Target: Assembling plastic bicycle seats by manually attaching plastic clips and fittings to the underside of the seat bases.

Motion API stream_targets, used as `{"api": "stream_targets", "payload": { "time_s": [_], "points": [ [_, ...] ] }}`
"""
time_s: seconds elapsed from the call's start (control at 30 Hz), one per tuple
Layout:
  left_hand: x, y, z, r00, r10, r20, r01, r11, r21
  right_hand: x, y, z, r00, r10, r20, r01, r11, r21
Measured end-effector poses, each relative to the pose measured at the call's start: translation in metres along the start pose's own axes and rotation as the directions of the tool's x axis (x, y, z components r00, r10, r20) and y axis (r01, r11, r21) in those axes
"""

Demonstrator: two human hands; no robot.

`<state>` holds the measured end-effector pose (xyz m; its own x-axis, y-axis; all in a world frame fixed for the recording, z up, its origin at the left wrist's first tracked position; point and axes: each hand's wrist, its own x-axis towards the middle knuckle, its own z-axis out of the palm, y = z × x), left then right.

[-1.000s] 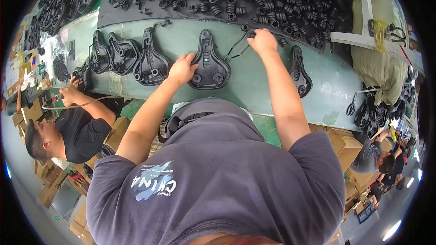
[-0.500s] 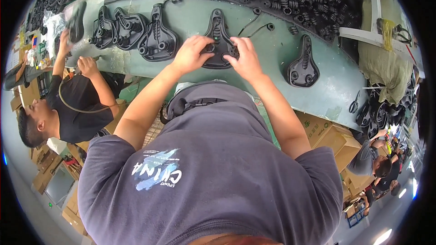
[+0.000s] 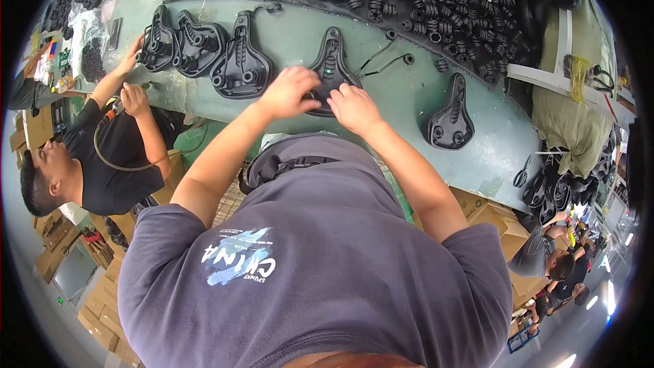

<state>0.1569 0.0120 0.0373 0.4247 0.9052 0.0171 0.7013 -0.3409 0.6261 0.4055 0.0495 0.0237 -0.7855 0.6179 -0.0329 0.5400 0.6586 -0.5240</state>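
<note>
At the centre of a pale green workbench [image 3: 409,95], seen from the head camera: an upturned black bicycle saddle [image 3: 329,65], narrow nose toward 12 o'clock, pinned under two bare hands. Left hand [image 3: 289,92] at 8 o'clock of the saddle, fingers curled down and gripping its wide rear edge. Right hand [image 3: 353,108] at 5 o'clock, just beside the left, fingers bent and pressing on the same rear edge; whether closed around any small part, impossible to tell. Thin black wire rails [image 3: 381,61] lying just off the saddle at 3 o'clock. Further toward 3 o'clock, well apart, a second upturned saddle [image 3: 449,123] lying alone. Toward 9 o'clock, a row of three more saddles [image 3: 204,51] touching one another. At the far left end of that row, a co-worker in a black shirt [image 3: 116,157], one hand on the outermost saddle. Along the bench's far side at 12 o'clock, a heap of black coil springs [image 3: 436,7]. At 4 o'clock below the bench edge, brown cardboard boxes [image 3: 490,215].
</note>
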Motion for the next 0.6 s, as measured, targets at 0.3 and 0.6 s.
{"api": "stream_targets", "payload": {
  "time_s": [0.3,0.6],
  "points": [
    [0.073,-0.171,-0.072,0.646,-0.679,-0.349,0.720,0.389,0.575,0.014,0.007,0.003,0.967,0.106,0.232,-0.087,0.992,-0.089],
    [0.077,-0.180,-0.058,0.920,-0.383,-0.085,0.384,0.835,0.395,0.044,0.049,-0.039,0.992,0.081,-0.094,-0.090,0.991,-0.097]
  ]
}}
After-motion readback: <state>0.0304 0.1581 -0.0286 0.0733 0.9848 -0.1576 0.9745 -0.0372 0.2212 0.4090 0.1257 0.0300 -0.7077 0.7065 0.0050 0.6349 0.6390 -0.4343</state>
